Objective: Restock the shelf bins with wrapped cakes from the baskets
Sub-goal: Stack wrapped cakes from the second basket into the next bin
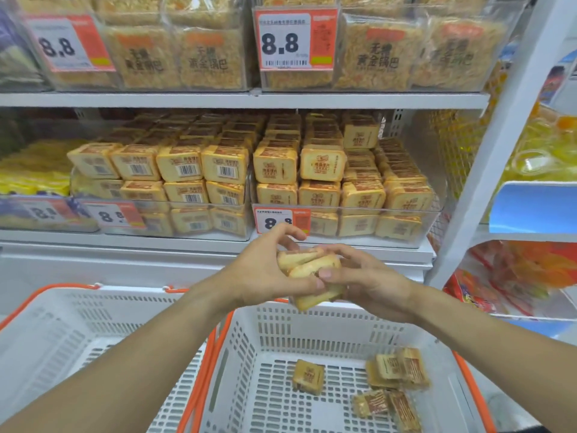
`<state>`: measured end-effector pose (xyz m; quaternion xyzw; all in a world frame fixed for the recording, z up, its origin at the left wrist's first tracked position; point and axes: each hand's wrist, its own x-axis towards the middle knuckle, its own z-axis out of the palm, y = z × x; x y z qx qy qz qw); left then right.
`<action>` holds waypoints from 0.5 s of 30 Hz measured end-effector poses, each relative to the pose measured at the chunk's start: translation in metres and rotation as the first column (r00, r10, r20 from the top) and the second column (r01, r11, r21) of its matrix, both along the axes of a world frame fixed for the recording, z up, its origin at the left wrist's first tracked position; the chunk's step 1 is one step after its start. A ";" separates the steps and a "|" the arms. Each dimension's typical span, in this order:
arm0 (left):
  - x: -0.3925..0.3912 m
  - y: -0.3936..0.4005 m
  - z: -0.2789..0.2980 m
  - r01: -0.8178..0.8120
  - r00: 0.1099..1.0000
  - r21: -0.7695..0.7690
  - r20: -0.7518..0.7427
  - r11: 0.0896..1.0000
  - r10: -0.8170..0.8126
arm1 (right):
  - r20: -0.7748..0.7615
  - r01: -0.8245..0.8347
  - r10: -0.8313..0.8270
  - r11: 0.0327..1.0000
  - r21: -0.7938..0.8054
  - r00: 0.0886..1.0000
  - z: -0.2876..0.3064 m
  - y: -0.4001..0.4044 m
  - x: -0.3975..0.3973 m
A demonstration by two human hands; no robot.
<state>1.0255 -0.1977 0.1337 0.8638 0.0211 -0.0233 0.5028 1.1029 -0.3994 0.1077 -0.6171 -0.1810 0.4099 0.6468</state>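
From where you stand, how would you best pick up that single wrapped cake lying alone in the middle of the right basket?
Take the lone cake from above, pinching two opposite side edges. It lies flat on the right basket floor, apart from the other cakes, so its sides seem reachable.

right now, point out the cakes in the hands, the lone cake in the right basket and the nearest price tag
held cakes (312, 270), head view, top edge
lone cake (308, 376), head view, wrapper face
price tag (274, 220), head view, printed digits
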 end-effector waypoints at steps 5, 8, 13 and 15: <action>0.007 -0.005 0.006 0.018 0.992 -0.221 0.125 0.975 0.010 | 0.027 -0.036 0.032 0.988 0.151 0.999 0.012 0.000 0.011; 0.016 -0.011 0.008 -0.013 0.971 -0.336 0.219 0.942 0.092 | 0.164 0.068 -0.105 0.975 0.214 0.981 0.026 -0.002 0.018; 0.024 -0.015 0.009 -0.150 0.903 0.062 0.415 0.987 0.111 | 0.622 0.375 -0.478 0.877 0.300 0.620 0.059 -0.034 0.043; 0.028 -0.018 0.001 -0.151 0.921 0.284 0.389 0.947 0.030 | 0.761 0.414 -0.469 0.864 0.288 0.449 0.069 -0.048 0.064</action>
